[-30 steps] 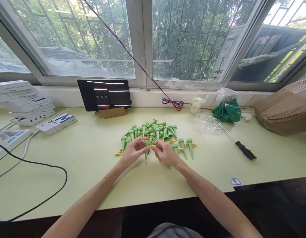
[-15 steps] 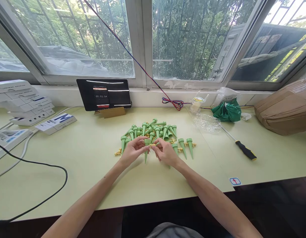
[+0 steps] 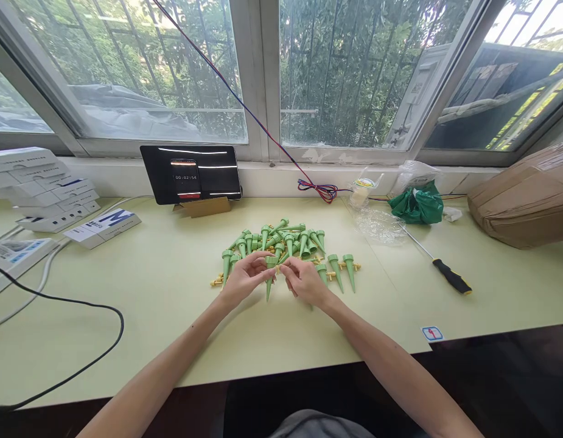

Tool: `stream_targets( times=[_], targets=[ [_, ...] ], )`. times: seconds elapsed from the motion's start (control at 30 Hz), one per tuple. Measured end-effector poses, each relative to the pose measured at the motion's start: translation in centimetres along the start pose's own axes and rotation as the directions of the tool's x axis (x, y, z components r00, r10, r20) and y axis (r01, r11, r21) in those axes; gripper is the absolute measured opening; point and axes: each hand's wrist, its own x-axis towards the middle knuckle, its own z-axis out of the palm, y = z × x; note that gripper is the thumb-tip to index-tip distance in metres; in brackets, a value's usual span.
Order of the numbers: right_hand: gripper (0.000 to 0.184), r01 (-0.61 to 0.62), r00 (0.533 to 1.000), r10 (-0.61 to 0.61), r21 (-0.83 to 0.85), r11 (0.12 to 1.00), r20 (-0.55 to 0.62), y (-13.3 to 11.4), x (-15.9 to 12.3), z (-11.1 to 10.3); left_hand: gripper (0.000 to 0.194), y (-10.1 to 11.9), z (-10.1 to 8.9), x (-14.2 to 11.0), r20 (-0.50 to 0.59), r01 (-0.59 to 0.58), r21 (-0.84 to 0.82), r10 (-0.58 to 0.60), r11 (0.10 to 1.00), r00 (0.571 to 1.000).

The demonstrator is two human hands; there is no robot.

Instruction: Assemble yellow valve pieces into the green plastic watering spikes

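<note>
My left hand (image 3: pixel 245 278) is closed around a green plant watering spike (image 3: pixel 269 288), its capped end up and its point down. The fingertips of my right hand (image 3: pixel 305 280) pinch a small yellow valve (image 3: pixel 278 268) at the spike's side, close below the cap. Whether the valve is seated in the spike is too small to tell. Behind both hands lies a heap of green spikes (image 3: pixel 290 241), with yellow valves among them. To the right of my right hand, a few spikes (image 3: pixel 349 271) with yellow valves lie apart from the heap.
At the right lies a screwdriver (image 3: pixel 452 277), near a green plastic bag (image 3: pixel 418 204) and a brown wrapped parcel (image 3: pixel 528 198). A tablet (image 3: pixel 192 173) leans at the back. White boxes (image 3: pixel 44 185) are stacked at the left, with a black cable (image 3: pixel 98 304) in front.
My right fingertips have shifted slightly on the yellow valve, so less of it shows. My left hand and the spike stay in place.
</note>
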Motion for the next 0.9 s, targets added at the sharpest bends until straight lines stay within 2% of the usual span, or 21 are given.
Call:
stream_targets(
  times=[0.27, 0.57, 0.77, 0.9],
  targets=[
    [0.023, 0.019, 1.0, -0.019, 0.004, 1.0, 0.003, -0.02, 0.06, -0.05, 0.04, 0.02, 0.02, 0.05, -0.004, 0.001, -0.002, -0.001, 1.0, 1.0],
    [0.03, 0.019, 1.0, -0.018, -0.005, 1.0, 0.01, 0.19, 0.09, -0.03, 0.039, 0.07, 0.02, 0.02, 0.002, 0.003, 0.004, -0.003, 1.0, 1.0],
    [0.018, 0.022, 0.999, -0.022, -0.028, 0.999, -0.026, -0.02, 0.09, -0.01, 0.039, 0.14, 0.04, 0.03, -0.01, 0.001, -0.004, -0.001, 1.0, 1.0],
    [0.02, 0.032, 0.999, -0.032, -0.008, 0.999, -0.011, 0.01, 0.1, 0.0, 0.041, 0.23, 0.17, 0.0, -0.01, 0.001, 0.001, -0.001, 1.0, 1.0]
  ],
)
